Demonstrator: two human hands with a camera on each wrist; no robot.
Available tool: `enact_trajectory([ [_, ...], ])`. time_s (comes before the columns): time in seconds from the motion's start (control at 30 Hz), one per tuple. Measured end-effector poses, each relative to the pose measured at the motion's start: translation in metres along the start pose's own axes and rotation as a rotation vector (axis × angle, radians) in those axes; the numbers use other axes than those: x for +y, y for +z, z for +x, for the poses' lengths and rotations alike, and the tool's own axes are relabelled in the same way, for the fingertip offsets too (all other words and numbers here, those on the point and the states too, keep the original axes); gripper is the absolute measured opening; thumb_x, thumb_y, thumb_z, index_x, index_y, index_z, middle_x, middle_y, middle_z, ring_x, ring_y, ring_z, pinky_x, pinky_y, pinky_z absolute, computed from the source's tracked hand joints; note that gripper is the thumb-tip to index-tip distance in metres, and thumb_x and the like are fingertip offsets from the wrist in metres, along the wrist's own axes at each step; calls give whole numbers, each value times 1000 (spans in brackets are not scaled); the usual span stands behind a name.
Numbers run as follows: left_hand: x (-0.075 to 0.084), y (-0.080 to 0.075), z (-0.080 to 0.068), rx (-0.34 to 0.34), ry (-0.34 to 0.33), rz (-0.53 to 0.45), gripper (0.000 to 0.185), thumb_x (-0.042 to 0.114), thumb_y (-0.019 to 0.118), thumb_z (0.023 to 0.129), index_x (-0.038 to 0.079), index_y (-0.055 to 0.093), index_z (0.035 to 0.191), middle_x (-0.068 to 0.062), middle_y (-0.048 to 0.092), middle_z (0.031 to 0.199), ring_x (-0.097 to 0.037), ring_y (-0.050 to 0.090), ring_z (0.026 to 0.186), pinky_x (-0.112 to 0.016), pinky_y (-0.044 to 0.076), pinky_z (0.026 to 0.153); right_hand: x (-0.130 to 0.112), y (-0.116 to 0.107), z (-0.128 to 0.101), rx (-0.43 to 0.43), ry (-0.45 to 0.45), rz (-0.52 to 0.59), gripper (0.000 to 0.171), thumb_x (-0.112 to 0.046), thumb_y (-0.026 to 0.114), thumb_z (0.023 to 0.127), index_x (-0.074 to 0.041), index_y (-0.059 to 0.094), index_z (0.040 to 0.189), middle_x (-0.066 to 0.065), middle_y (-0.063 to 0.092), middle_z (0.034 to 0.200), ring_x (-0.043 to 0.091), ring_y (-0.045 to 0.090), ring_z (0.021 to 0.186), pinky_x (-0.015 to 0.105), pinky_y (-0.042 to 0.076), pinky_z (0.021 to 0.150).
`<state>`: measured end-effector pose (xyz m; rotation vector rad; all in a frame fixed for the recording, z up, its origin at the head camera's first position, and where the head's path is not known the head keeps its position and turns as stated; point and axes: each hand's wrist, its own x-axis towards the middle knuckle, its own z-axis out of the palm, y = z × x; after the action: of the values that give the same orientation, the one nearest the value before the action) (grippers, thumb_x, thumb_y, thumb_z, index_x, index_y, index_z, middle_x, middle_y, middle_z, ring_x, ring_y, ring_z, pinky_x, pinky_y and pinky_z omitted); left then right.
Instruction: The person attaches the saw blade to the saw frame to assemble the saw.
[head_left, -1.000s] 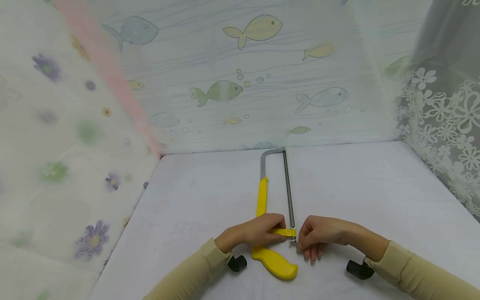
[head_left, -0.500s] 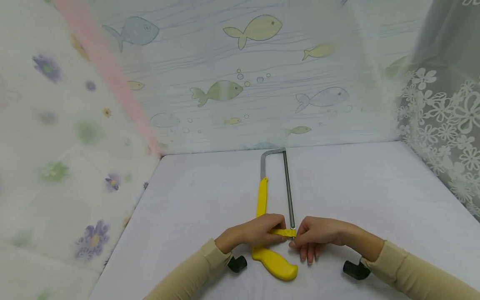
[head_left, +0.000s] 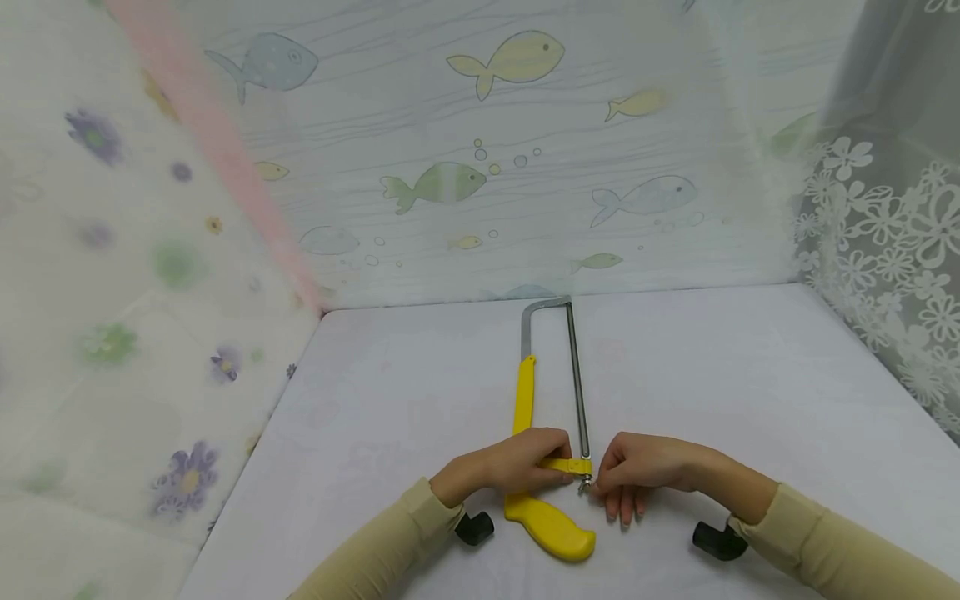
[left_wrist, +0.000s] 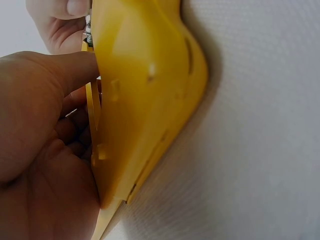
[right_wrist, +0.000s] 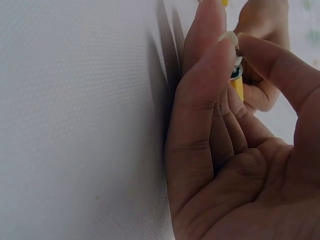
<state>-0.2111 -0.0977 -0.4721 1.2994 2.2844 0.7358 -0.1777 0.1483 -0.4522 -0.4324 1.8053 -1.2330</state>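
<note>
A hacksaw point(head_left: 555, 531) with a yellow handle and grey front frame lies flat on the white surface, its blade point(head_left: 577, 375) on the right side. My left hand point(head_left: 517, 460) grips the yellow frame just above the handle, fingers over the crosspiece point(head_left: 576, 466). In the left wrist view, the thumb lies against the yellow handle point(left_wrist: 145, 85). Below the blade's near end sits a metal wing nut point(head_left: 583, 485). My right hand point(head_left: 641, 467) pinches the wing nut between thumb and forefinger, as the right wrist view shows; its other fingers rest near the cloth.
White cloth point(head_left: 405, 375) covers the table. A fish-print curtain point(head_left: 450, 125) hangs at the back, a flower-print one point(head_left: 135, 333) on the left, and lace point(head_left: 885, 225) on the right. A black wrist camera point(head_left: 720, 540) sits under each wrist.
My right hand moved left over the wing nut, then back right; the wing nut's wings stand at a different angle. My left hand and the hacksaw have stayed in place.
</note>
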Motion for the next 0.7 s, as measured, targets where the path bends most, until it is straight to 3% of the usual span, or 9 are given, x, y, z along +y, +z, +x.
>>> enact_trajectory([
  [0.4,1,0,0,-7,-5,-3,12,22,66,102,14,57,102,8,55,90,-3,49,82,-14,42,74,4,0,-1,-20,-32,30,22,-13,71,94,8,74,89,8,71,71,12,67,57,19,51,51],
  [0.7,0,-1,0,-11,4,-13,11,21,65,102,15,57,102,8,55,91,-2,49,82,-14,43,75,-1,3,3,-21,-23,17,35,-25,71,97,8,74,87,11,73,73,12,68,56,19,49,49],
])
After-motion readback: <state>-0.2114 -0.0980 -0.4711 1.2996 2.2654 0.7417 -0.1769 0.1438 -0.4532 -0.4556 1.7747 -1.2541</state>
